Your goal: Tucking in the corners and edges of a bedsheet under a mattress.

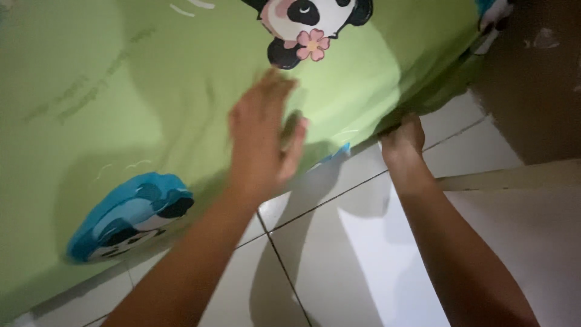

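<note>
Stretching across the upper left, a green bedsheet (151, 91) printed with cartoon pandas is seen draped over a mattress edge above a white tiled floor (339, 254). The left hand (263, 136) is laid flat on it, fingers apart. The right hand (402, 140) is clamped on the sheet's lower edge, fingertips hidden underneath.

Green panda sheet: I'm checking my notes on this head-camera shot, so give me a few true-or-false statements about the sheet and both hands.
1. The left hand lies flat and open on the green sheet. True.
2. The right hand is lifted clear of the sheet. False: its fingers curl under the sheet's edge.
3. The floor is dark carpet. False: it is pale tile.
4. A panda print with a pink flower lies beyond the left hand. True.
</note>
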